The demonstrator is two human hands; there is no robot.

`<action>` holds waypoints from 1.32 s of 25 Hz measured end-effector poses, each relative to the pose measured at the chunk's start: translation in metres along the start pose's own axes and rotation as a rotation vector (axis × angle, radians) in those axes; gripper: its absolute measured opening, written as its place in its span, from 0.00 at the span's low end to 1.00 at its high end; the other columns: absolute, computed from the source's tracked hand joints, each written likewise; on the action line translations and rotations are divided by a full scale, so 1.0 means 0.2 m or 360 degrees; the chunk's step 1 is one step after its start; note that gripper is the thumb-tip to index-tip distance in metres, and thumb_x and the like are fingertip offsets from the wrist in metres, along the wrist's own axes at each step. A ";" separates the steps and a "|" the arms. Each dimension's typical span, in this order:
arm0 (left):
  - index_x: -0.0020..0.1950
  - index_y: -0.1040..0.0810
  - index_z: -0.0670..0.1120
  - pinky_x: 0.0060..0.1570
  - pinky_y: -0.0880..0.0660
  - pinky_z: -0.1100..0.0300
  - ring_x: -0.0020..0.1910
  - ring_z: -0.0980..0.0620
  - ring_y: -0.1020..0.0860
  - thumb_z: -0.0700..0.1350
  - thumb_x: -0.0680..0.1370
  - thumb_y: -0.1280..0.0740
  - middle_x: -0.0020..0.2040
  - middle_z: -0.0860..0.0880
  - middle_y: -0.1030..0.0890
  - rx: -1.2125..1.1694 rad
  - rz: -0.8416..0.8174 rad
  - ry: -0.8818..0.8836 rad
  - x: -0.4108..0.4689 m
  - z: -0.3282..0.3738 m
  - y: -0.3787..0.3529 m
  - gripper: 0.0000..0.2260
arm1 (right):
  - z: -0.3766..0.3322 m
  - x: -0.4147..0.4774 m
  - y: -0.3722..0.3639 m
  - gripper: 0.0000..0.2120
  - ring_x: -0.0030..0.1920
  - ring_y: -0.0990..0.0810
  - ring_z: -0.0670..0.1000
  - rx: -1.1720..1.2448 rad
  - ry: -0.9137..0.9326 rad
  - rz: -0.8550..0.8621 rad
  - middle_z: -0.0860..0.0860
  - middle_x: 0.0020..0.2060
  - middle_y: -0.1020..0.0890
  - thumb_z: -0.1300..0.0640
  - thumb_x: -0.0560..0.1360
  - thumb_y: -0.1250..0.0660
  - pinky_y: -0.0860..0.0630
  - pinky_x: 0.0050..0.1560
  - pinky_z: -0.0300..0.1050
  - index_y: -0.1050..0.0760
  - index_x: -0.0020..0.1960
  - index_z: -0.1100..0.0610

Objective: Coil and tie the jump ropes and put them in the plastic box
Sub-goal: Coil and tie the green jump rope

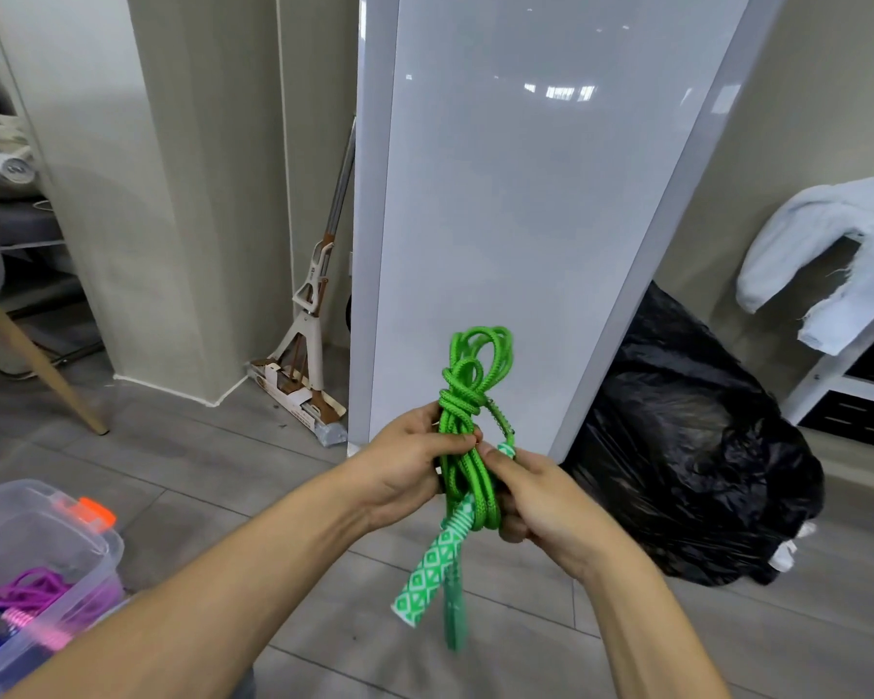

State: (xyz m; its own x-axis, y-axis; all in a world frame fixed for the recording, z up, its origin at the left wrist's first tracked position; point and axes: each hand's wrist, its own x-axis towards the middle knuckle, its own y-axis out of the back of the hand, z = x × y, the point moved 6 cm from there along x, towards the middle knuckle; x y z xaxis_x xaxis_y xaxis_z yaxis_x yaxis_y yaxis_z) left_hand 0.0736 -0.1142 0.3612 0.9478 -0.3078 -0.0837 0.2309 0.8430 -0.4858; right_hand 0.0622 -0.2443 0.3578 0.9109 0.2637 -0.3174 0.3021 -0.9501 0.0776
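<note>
left hand: fingers curled around the middle of the green rope bundle from the left, thumb and forefinger tip pinching a strand at the knot.
right hand: closed on the same bundle from the right, thumb pressed to the cords just beside the left fingertips; its other fingers are wrapped behind and mostly hidden.
green jump rope: held in the air between both hands, in front of the person, above the floor. coiled into a long hank with a wrap of cord around its waist. its long axis runs near upright, tilted a little; the loops point up and away, the handles point down toward the person.
handles: two, hanging below the hands. one has a green and white diamond pattern and slants down to the left; the other is plain green, blurred, pointing almost straight down.
plastic box: clear, on the floor at lower left, well apart from the green rope, with an orange latch on its rim.
inside the box: a purple rope and a pink coiled piece; a dark blue thing beside them is too cut off to tell.
floor: grey planks.
black bag: to the right, beyond the hands.
mop: leaning against the wall, further back on the left.
white panel: tall, glossy, standing behind the rope.
</note>
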 end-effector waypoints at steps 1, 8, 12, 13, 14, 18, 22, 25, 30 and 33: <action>0.59 0.26 0.40 0.57 0.26 0.41 0.49 0.40 0.22 0.31 0.78 0.36 0.45 0.39 0.22 0.0057 0.0053 -0.0007 0.01 0.00 0.02 0.10 | 0.00 0.01 -0.02 0.15 0.24 0.40 0.48 -0.0083 0.0024 0.0037 0.48 0.23 0.35 0.49 0.82 0.38 0.43 0.27 0.41 0.29 0.40 0.56; 0.53 0.26 0.39 0.49 0.23 0.42 0.41 0.45 0.20 0.31 0.78 0.36 0.42 0.41 0.22 0.0003 0.0667 -0.0203 0.04 0.06 0.18 0.06 | 0.04 0.01 0.03 0.15 0.35 0.17 0.53 -0.0177 -0.0118 0.0242 0.56 0.41 0.16 0.51 0.75 0.31 0.25 0.37 0.48 0.25 0.57 0.58; 0.49 0.27 0.42 0.43 0.24 0.47 0.38 0.45 0.21 0.32 0.78 0.37 0.38 0.43 0.24 -0.0212 0.0785 -0.0210 0.05 0.06 0.21 0.06 | 0.09 0.00 -0.16 0.17 0.42 0.14 0.55 -0.0399 -0.0110 -0.0110 0.58 0.45 0.13 0.49 0.76 0.28 0.17 0.49 0.51 0.21 0.54 0.62; 0.48 0.28 0.43 0.39 0.25 0.51 0.34 0.46 0.22 0.34 0.78 0.36 0.35 0.45 0.25 -0.0278 0.0820 -0.0183 0.05 0.05 0.22 0.04 | 0.10 0.01 -0.19 0.15 0.42 0.14 0.55 -0.0373 -0.0072 -0.0135 0.60 0.45 0.13 0.52 0.77 0.30 0.17 0.49 0.51 0.21 0.54 0.65; 0.48 0.27 0.44 0.35 0.26 0.55 0.31 0.48 0.24 0.38 0.77 0.33 0.33 0.46 0.27 -0.0325 0.0883 -0.0170 0.05 0.05 0.24 0.04 | 0.11 0.02 -0.20 0.13 0.41 0.15 0.54 -0.0412 -0.0045 -0.0173 0.60 0.44 0.13 0.55 0.78 0.30 0.17 0.49 0.51 0.21 0.52 0.66; 0.48 0.25 0.44 0.30 0.26 0.58 0.26 0.49 0.28 0.40 0.75 0.28 0.30 0.47 0.28 -0.0493 0.1318 -0.0221 0.04 0.07 0.44 0.07 | 0.16 0.00 -0.11 0.06 0.38 0.19 0.44 -0.1311 -0.0089 -0.0383 0.47 0.37 0.14 0.48 0.71 0.25 0.23 0.46 0.43 0.16 0.40 0.49; 0.51 0.24 0.45 0.33 0.25 0.57 0.31 0.49 0.23 0.43 0.78 0.30 0.39 0.45 0.21 -0.0530 0.1317 -0.0214 0.04 0.07 0.48 0.05 | 0.23 0.02 -0.05 0.14 0.42 0.20 0.47 -0.1722 -0.0321 -0.0329 0.47 0.40 0.17 0.44 0.68 0.24 0.26 0.45 0.42 0.15 0.50 0.50; 0.60 0.24 0.45 0.38 0.24 0.57 0.39 0.49 0.19 0.44 0.79 0.31 0.45 0.45 0.16 -0.0454 0.1194 -0.0263 0.04 0.08 0.43 0.11 | 0.24 0.04 -0.06 0.25 0.58 0.19 0.51 -0.1900 -0.0360 -0.0235 0.50 0.59 0.18 0.45 0.69 0.24 0.24 0.59 0.45 0.22 0.65 0.48; 0.49 0.25 0.42 0.37 0.18 0.51 0.32 0.47 0.19 0.45 0.79 0.31 0.37 0.44 0.20 -0.0657 0.0900 -0.0253 0.03 0.10 0.25 0.07 | 0.15 0.08 -0.24 0.41 0.63 0.26 0.41 -0.0721 0.0200 -0.0067 0.40 0.63 0.25 0.42 0.61 0.18 0.31 0.61 0.39 0.31 0.70 0.43; 0.46 0.26 0.41 0.31 0.21 0.55 0.27 0.49 0.23 0.43 0.78 0.30 0.34 0.45 0.24 -0.0797 0.0920 -0.0257 0.03 0.11 0.26 0.07 | 0.19 0.16 -0.38 0.06 0.42 0.19 0.45 -0.0447 0.0311 -0.0012 0.45 0.39 0.19 0.54 0.72 0.25 0.23 0.50 0.44 0.22 0.45 0.52</action>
State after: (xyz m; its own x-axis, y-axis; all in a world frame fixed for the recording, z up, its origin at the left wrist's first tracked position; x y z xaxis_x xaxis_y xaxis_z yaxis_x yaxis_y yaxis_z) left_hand 0.0968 -0.0620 0.3541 0.9164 0.2203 -0.3341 -0.3998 0.5387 -0.7415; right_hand 0.0572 -0.1699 0.3059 0.9368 0.3233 -0.1339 0.3499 -0.8722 0.3417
